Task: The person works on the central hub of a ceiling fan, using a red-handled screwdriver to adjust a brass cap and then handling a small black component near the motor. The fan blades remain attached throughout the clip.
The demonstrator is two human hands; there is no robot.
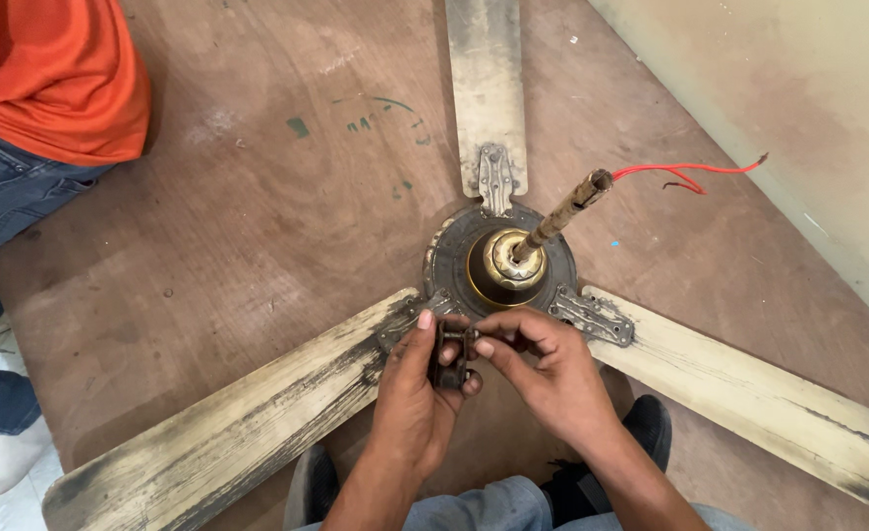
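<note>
A small dark metal part (451,356) (rigid, probably light) is clasped in the left hand (417,393), while its top is pinched by the right hand (543,369). It is best gripped by its edges, above the ceiling fan (506,265) on the floor (258,226).

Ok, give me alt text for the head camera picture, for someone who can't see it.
Two bare hands, the left hand and right hand, together hold a small dark metal part just above an old three-bladed ceiling fan lying on a brown wooden board. Red wires stick out of the fan's rod, and a person in an orange shirt stands at upper left.
</note>
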